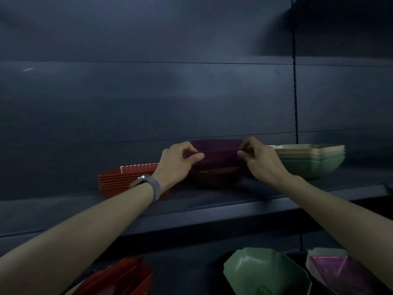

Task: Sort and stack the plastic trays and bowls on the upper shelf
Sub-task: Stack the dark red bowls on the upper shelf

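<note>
A dark purple bowl (217, 153) sits tilted on top of a stack of dark bowls (217, 177) at the middle of the upper shelf (191, 206). My left hand (176, 165) pinches its left rim and my right hand (260, 160) pinches its right rim. Left of it lies a stack of red trays (119, 178), partly hidden by my left wrist. To the right stands a stack of green and cream bowls (310, 160).
On the lower shelf lie red trays (119, 277) at the left, a green bowl (265, 271) in the middle and a pink bowl inside a pale green one (331, 267) at the right. A dark back panel rises behind the upper shelf.
</note>
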Tool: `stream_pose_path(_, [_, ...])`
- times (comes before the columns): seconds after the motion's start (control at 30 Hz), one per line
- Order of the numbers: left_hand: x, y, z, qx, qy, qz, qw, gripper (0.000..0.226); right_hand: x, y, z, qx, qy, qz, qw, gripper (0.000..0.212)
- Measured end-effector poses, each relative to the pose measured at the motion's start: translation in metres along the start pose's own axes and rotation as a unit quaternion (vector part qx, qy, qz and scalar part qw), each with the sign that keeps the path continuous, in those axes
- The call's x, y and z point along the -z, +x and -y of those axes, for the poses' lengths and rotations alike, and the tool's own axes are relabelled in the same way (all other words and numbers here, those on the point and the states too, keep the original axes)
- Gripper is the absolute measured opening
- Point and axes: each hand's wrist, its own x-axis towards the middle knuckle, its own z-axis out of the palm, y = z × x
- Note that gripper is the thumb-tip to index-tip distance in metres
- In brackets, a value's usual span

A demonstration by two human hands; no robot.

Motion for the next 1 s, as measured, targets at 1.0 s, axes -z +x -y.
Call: stream_pose_path(1.0, [-0.037,-0.029,0.021,0.065,-0.029,0.011,0.997,0.044,-0.013,-0.027,-0.033,-0.084,0.117,0.006,0.99,0.018])
